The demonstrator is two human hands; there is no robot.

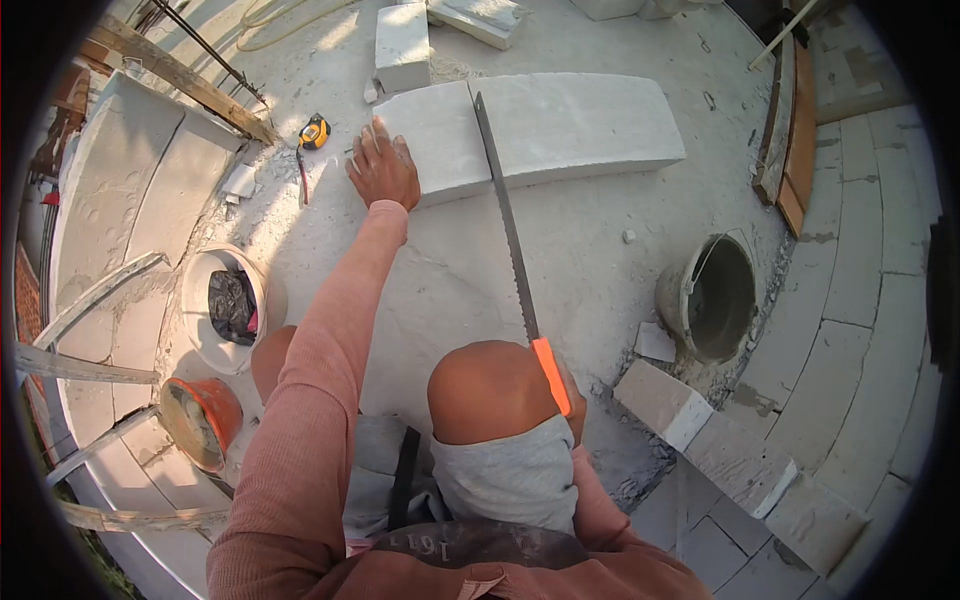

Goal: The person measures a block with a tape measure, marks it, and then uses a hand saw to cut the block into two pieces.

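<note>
A long pale concrete block (590, 120) lies across the floor in front of me. My left hand (384, 167) rests on its left end with the fingers spread. Low on the right, beside my knee, my right hand (574, 400) is wrapped round the orange handle of a hand saw (510, 225); the knee and handle hide part of the fingers. The saw's toothed blade points away from me and its far end lies over the block, at a thin cut line in the top face.
A yellow tape measure (314, 132) sits left of the block. A white bucket (205, 320) and an orange bucket (210, 420) stand at left, a grey bucket (710, 300) at right. Cut blocks (402, 50) lie behind; a low block row (740, 460) runs lower right.
</note>
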